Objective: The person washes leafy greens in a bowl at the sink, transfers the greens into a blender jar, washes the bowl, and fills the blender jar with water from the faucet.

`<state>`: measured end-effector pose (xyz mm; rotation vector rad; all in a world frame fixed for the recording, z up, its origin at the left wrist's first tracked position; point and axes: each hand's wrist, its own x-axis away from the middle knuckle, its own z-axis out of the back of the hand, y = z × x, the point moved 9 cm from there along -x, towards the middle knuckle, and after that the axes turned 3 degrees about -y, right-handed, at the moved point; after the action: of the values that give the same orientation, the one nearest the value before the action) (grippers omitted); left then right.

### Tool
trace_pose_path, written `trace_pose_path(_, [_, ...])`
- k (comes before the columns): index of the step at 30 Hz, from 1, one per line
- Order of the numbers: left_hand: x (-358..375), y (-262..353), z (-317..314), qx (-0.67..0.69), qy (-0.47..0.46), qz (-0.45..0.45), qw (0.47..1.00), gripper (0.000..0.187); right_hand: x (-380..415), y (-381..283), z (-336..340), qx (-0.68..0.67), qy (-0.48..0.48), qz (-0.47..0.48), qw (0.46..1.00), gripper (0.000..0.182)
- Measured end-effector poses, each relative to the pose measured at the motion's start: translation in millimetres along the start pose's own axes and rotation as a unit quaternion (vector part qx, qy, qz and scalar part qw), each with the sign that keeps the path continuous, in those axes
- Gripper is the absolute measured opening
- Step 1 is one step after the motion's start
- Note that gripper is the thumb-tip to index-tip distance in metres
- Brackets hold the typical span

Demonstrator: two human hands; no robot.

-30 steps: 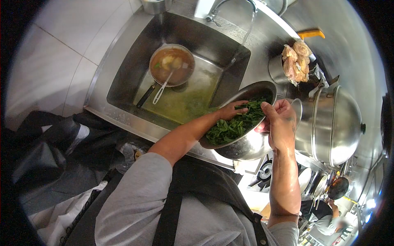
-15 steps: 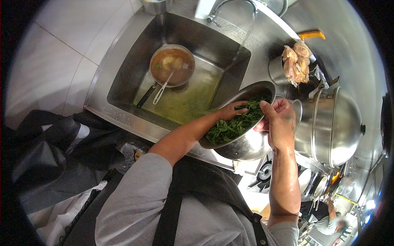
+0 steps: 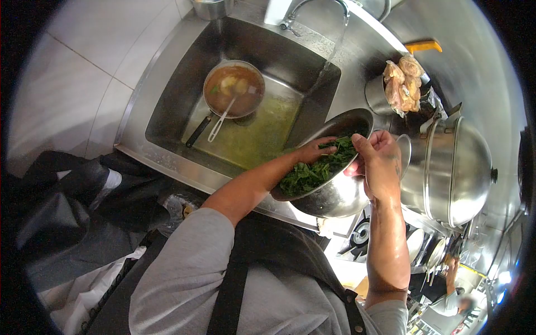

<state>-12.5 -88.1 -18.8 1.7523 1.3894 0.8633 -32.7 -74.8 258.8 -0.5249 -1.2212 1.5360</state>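
Steel gleams at the near right corner of the sink (image 3: 176, 92), where you hold a bowl (image 3: 335, 201) of greens (image 3: 307, 176) tipped toward the basin. Little changes over the past second: bowl and hands keep almost the same place, which suggests a steady hold, with the greens contained. Only the co-worker (image 3: 444, 304), well behind at right, clearly shifts an arm. Water still runs from the tap (image 3: 287, 25) at the far edge.

Your left forearm slants across the sink's near edge, the left hand (image 3: 315, 151) lying inside the bowl on the greens; whether its fingers close on any leaves, you cannot tell from this view. Your right forearm reaches straight forward, the right hand (image 3: 382, 162) bent inward, thumb and fingers clamping the bowl's right rim.
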Motion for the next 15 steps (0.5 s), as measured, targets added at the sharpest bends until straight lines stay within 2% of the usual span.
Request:
trace_pose_path(3, [1, 4, -1, -0.011, -0.016, 0.012, 1.0, 0.067, -1, 1, 0, 0.003, 0.001, -0.01, 1.0, 0.025])
trace_pose_path(6, [2, 9, -3, -0.012, -0.021, 0.0, 1.0, 0.066, -3, 1, 1, 0.029, -0.001, 0.018, 0.999, 0.025])
trace_pose_path(15, [-4, -2, 3, -0.025, -0.015, -0.012, 0.999, 0.068, 1, -2, -4, -0.021, -0.006, -0.019, 1.0, 0.025])
